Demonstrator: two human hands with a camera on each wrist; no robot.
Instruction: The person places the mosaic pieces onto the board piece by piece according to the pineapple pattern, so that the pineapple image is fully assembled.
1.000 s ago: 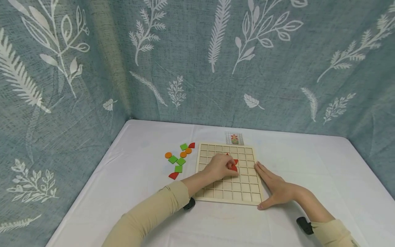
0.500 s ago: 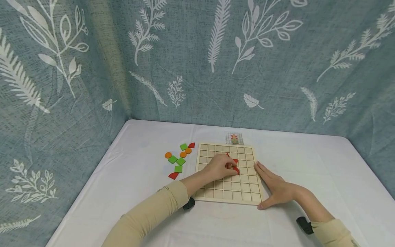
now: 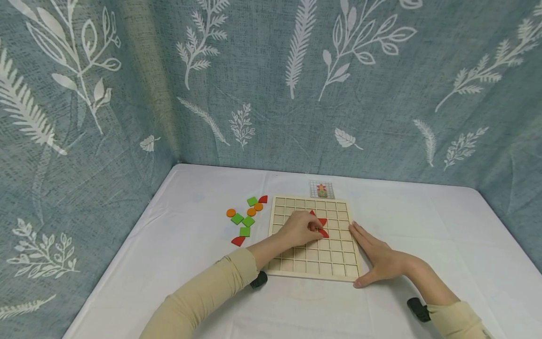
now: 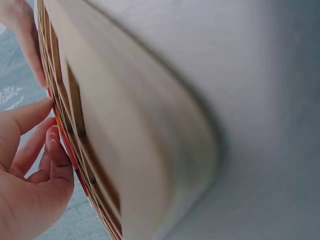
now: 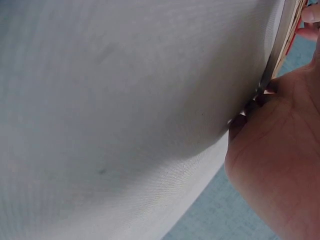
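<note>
My left hand [image 3: 298,230] reaches over the wooden grid board [image 3: 296,267], its thumb and fingertips curled at a red quarter-circle piece [image 3: 324,233] low over the cells. Part of that piece is hidden by the fingers. Just beyond them, red triangular pieces [image 3: 323,221] lie in the grid. In the left wrist view, the left hand's thumb and fingers [image 4: 42,165] come together at the board's surface, with red showing between. My right hand [image 3: 381,260] lies along the board's right edge, fingers straight and thumb spread to the near corner.
Left of the board lie loose green squares [image 3: 248,221], orange discs [image 3: 230,213] and red quarter-circles [image 3: 238,241]. A small pattern card [image 3: 322,190] lies behind the board. White cloth [image 3: 203,212] covers the table, and a blue leaf-print curtain [image 3: 271,117] stands behind it.
My left fingers have shifted slightly left, and the red quarter-circle has turned and settled a little at the fingertips. More of the red pieces beyond shows. My right hand has stayed still.
</note>
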